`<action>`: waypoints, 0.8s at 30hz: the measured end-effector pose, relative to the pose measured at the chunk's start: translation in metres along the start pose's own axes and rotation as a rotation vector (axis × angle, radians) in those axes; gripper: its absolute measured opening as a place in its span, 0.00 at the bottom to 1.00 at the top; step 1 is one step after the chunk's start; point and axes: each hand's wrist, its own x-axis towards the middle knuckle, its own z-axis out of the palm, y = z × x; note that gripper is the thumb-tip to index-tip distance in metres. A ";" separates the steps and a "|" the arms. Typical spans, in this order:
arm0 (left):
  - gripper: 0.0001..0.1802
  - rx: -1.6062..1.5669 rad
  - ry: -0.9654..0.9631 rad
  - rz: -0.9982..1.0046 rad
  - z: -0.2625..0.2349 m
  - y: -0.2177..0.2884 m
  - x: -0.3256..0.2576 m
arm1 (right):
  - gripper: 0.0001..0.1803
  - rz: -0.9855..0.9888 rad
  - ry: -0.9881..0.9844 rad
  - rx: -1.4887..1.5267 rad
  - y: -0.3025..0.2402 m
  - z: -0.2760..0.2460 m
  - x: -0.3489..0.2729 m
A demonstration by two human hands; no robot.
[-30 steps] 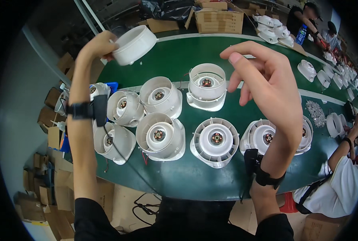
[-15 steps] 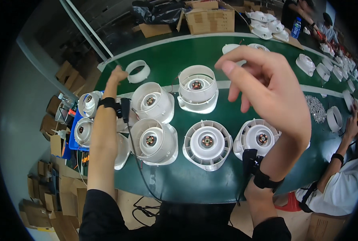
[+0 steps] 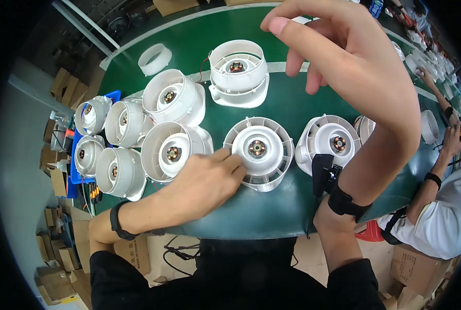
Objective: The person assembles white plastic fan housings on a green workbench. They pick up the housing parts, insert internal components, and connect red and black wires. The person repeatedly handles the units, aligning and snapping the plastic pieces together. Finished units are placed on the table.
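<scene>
My left hand (image 3: 209, 181) is at the left rim of a round white fan housing (image 3: 259, 150) with a ribbed ring and a copper-wound motor at its centre. Its fingers are bent together, and what they hold, if anything, is hidden. My right hand (image 3: 344, 57) is raised close to the camera, fingers loosely curled and apart, with nothing visible in them. Below its wrist sits another white housing (image 3: 328, 142). Just left of my left hand is a housing with a taller ring (image 3: 171, 150). A similar housing (image 3: 239, 75) stands farther back.
Several more ringed housings (image 3: 124, 121) crowd the left, some by a blue bin (image 3: 73, 165). A loose white ring (image 3: 154, 59) lies at the back left of the green table (image 3: 230, 217). At the right, a co-worker's hand (image 3: 450, 139) holds a yellow-and-black tool.
My left hand has come back from the loose ring at the far left to the middle housing. My right hand stays raised. The view has shifted, with the table now higher in the picture.
</scene>
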 end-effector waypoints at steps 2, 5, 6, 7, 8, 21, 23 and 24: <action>0.09 -0.055 0.008 -0.030 0.013 0.003 -0.008 | 0.12 -0.099 0.024 -0.126 0.011 0.004 0.000; 0.10 -0.087 -0.003 -0.078 0.021 0.008 -0.015 | 0.13 -0.219 0.098 -0.368 0.037 0.015 0.004; 0.11 -0.086 -0.012 -0.105 0.021 0.009 -0.018 | 0.13 -0.206 0.064 -0.372 0.036 0.015 0.004; 0.12 -0.093 0.028 -0.072 0.025 0.008 -0.019 | 0.13 -0.194 0.031 -0.378 0.035 0.014 0.004; 0.13 -0.100 0.068 -0.037 0.032 0.006 -0.020 | 0.13 -0.184 -0.017 -0.398 0.033 0.011 0.005; 0.11 -0.971 0.725 -0.387 -0.089 -0.019 -0.050 | 0.16 -0.201 0.286 -0.194 0.031 -0.016 -0.033; 0.12 -0.715 0.919 -0.461 -0.104 -0.052 -0.033 | 0.16 -0.197 0.263 -0.202 0.028 -0.018 -0.032; 0.12 -0.658 0.921 -0.489 -0.105 -0.074 -0.019 | 0.16 -0.193 0.228 -0.173 0.031 -0.017 -0.028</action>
